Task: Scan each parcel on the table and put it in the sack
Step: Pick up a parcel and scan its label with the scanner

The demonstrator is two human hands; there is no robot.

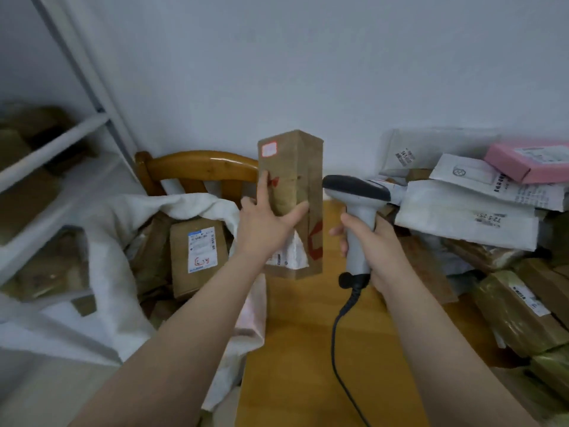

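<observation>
The white sack [123,241] gapes at the left, boxes inside. Right of it the left hand [264,229] clasps a tall cardboard box [295,167] upright above the worktop [301,334]. The box looks stiff and probably light, best held by its long sides. The right hand [372,245] is wrapped round the barcode scanner [357,192], which points at the box. More parcels [462,211] heap far right.

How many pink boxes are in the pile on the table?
1. The pink box lies on top of the white mailer bags at the pile's far right edge. Others could be buried underneath or lie out of view.
</observation>
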